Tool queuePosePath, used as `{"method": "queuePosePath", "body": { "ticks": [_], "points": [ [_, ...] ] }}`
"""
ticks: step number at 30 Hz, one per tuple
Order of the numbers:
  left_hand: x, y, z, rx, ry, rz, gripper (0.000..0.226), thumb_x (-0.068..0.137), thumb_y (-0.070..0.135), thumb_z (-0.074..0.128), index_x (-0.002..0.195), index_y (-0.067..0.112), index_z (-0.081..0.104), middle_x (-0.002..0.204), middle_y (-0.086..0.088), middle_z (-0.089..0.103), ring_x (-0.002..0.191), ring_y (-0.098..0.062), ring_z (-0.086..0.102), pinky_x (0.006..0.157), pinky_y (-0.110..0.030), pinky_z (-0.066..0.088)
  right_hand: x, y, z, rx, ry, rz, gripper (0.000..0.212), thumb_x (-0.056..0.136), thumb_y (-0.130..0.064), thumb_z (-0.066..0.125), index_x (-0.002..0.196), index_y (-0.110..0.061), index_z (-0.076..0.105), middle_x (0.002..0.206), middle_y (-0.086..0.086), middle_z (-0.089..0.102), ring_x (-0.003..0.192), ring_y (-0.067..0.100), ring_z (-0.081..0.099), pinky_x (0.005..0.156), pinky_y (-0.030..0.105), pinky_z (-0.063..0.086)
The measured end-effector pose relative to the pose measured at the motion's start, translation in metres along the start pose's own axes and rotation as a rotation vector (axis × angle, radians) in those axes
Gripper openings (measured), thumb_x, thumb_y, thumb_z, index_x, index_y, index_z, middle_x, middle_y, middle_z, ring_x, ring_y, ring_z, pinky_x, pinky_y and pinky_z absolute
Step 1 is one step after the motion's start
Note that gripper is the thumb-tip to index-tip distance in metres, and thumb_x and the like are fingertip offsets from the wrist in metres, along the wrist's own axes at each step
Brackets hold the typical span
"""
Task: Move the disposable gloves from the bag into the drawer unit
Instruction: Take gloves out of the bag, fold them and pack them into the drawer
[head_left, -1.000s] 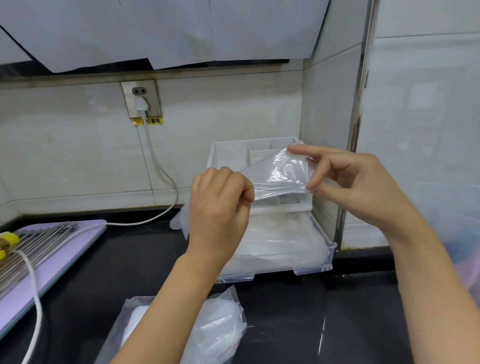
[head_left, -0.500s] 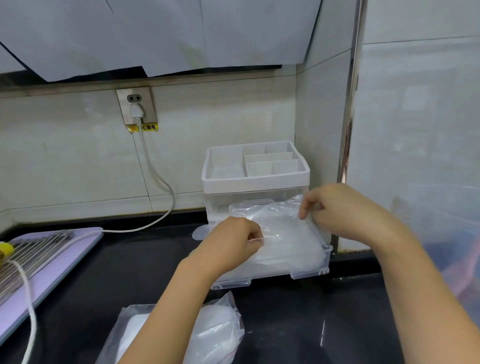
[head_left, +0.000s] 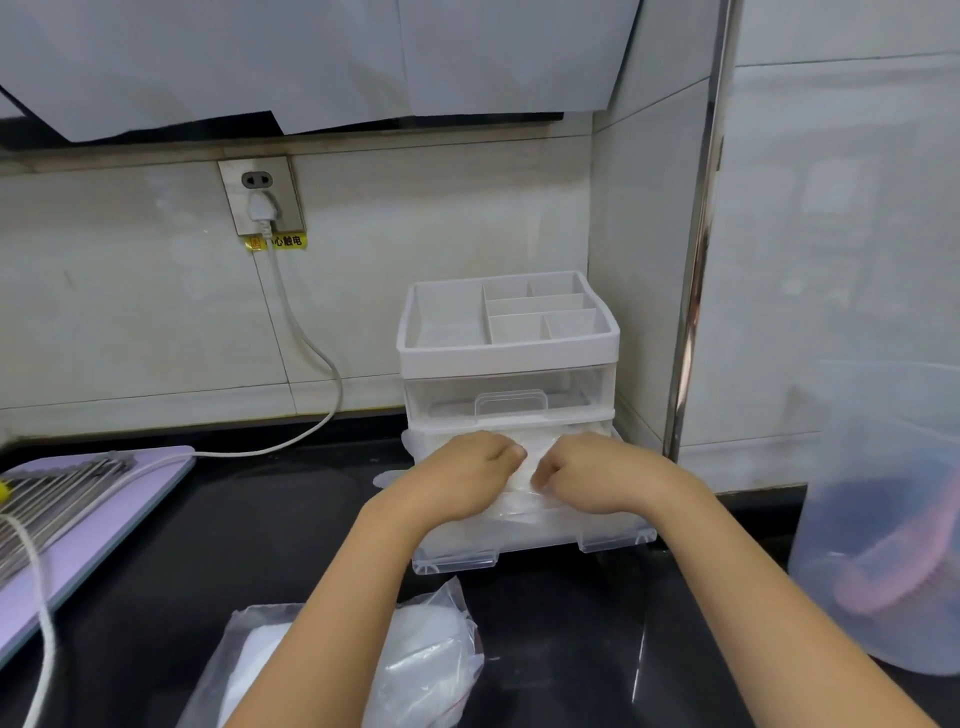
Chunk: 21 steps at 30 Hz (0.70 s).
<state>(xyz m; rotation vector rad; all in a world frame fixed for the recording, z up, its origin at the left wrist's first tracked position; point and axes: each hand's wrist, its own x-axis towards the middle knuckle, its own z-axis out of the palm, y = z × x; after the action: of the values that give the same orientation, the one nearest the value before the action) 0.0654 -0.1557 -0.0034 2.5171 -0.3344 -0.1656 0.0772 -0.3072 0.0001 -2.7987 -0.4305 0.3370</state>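
Observation:
A white drawer unit (head_left: 506, 358) stands on the black counter against the wall, its clear bottom drawer (head_left: 613, 538) pulled out. Thin clear disposable gloves (head_left: 527, 467) lie piled in that drawer. My left hand (head_left: 460, 475) and my right hand (head_left: 597, 475) sit side by side over the drawer, fingers curled down onto the gloves, pinching the top one. A clear plastic bag (head_left: 426, 660) with more white gloves lies on the counter near me, partly hidden by my left forearm.
A lilac tray (head_left: 119, 514) with a metal rack sits at the left. A white cord (head_left: 306, 338) runs from the wall socket across it. A translucent container (head_left: 883, 519) with pink items stands at the right. A metal post (head_left: 696, 260) rises behind the unit.
Both hands came down from chest height with the glove and brought it into the open drawer. They have moved closer together over the pile.

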Motion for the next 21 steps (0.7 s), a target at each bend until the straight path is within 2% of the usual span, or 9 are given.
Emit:
{"method": "queuePosePath", "body": {
  "ticks": [2, 4, 6, 10, 13, 14, 16, 19, 21],
  "points": [
    [0.001, 0.004, 0.004, 0.035, -0.071, 0.017, 0.035, 0.101, 0.019, 0.035, 0.128, 0.017, 0.057, 0.132, 0.000, 0.056, 0.120, -0.020, 0.052, 0.106, -0.035, 0.038, 0.004, -0.001, 0.003, 0.013, 0.019, -0.010, 0.029, 0.094, -0.017, 0.041, 0.102, -0.005, 0.066, 0.098, 0.007, 0.066, 0.088, 0.021, 0.061, 0.074, 0.031, 0.050],
    [0.001, 0.006, 0.008, 0.066, -0.136, 0.035, 0.038, 0.098, 0.013, 0.036, 0.129, 0.016, 0.058, 0.129, -0.002, 0.059, 0.119, -0.021, 0.053, 0.105, -0.036, 0.039, 0.003, -0.003, 0.004, 0.008, 0.025, 0.003, 0.023, 0.094, -0.018, 0.042, 0.087, -0.007, 0.061, 0.077, 0.003, 0.056, 0.066, 0.015, 0.049, 0.055, 0.025, 0.038],
    [0.001, 0.009, 0.009, 0.100, -0.177, -0.003, 0.041, 0.098, 0.011, 0.035, 0.135, 0.017, 0.053, 0.135, -0.002, 0.055, 0.124, -0.020, 0.049, 0.105, -0.032, 0.037, 0.003, -0.002, 0.005, 0.023, 0.017, 0.022, 0.025, 0.095, -0.019, 0.042, 0.093, -0.007, 0.064, 0.084, 0.003, 0.060, 0.072, 0.015, 0.053, 0.059, 0.025, 0.041],
    [0.004, 0.001, 0.004, 0.278, -0.196, -0.173, 0.038, 0.101, 0.022, 0.033, 0.134, 0.011, 0.049, 0.140, -0.004, 0.048, 0.123, -0.022, 0.046, 0.098, -0.030, 0.036, 0.005, 0.001, 0.005, 0.054, 0.007, 0.096, 0.035, 0.093, -0.013, 0.039, 0.117, -0.005, 0.064, 0.121, 0.011, 0.063, 0.110, 0.026, 0.059, 0.095, 0.038, 0.048],
    [0.007, -0.001, 0.004, 0.275, -0.132, -0.262, 0.027, 0.102, 0.026, 0.033, 0.117, 0.012, 0.051, 0.117, -0.004, 0.053, 0.102, -0.019, 0.046, 0.081, -0.025, 0.034, 0.008, 0.003, 0.005, 0.078, 0.032, 0.136, 0.027, 0.091, -0.009, 0.038, 0.093, 0.000, 0.064, 0.101, 0.013, 0.063, 0.079, 0.020, 0.056, 0.070, 0.028, 0.046],
    [0.008, 0.001, 0.006, 0.271, -0.123, -0.286, 0.023, 0.102, 0.025, 0.033, 0.115, 0.014, 0.048, 0.109, -0.005, 0.051, 0.105, -0.020, 0.043, 0.082, -0.025, 0.033, 0.007, 0.002, 0.005, 0.074, 0.045, 0.148, 0.025, 0.091, -0.007, 0.037, 0.078, -0.003, 0.057, 0.088, 0.011, 0.059, 0.069, 0.017, 0.048, 0.061, 0.026, 0.040],
    [0.011, 0.004, 0.009, 0.229, -0.116, -0.306, 0.033, 0.102, 0.026, 0.032, 0.128, 0.010, 0.045, 0.127, -0.009, 0.048, 0.129, -0.023, 0.034, 0.092, -0.026, 0.031, 0.006, -0.001, 0.006, 0.078, 0.073, 0.188, 0.028, 0.092, -0.007, 0.036, 0.066, -0.010, 0.044, 0.073, 0.004, 0.048, 0.061, 0.013, 0.040, 0.053, 0.023, 0.032],
    [0.013, 0.005, 0.008, 0.107, -0.046, -0.309, 0.057, 0.100, 0.037, 0.036, 0.146, 0.005, 0.028, 0.155, -0.009, 0.022, 0.135, -0.026, 0.034, 0.098, -0.030, 0.033, 0.008, -0.002, 0.008, 0.057, 0.105, 0.216, 0.021, 0.094, -0.012, 0.037, 0.077, -0.009, 0.050, 0.075, 0.002, 0.047, 0.069, 0.016, 0.047, 0.057, 0.024, 0.037],
    [0.015, 0.001, 0.004, -0.048, -0.010, -0.299, 0.051, 0.098, 0.041, 0.039, 0.141, 0.013, 0.037, 0.148, -0.004, 0.032, 0.123, -0.024, 0.043, 0.091, -0.030, 0.037, 0.009, -0.002, 0.009, 0.045, 0.115, 0.230, 0.020, 0.094, -0.013, 0.038, 0.097, -0.009, 0.057, 0.086, 0.003, 0.051, 0.081, 0.020, 0.051, 0.066, 0.026, 0.041]
  ]
}}
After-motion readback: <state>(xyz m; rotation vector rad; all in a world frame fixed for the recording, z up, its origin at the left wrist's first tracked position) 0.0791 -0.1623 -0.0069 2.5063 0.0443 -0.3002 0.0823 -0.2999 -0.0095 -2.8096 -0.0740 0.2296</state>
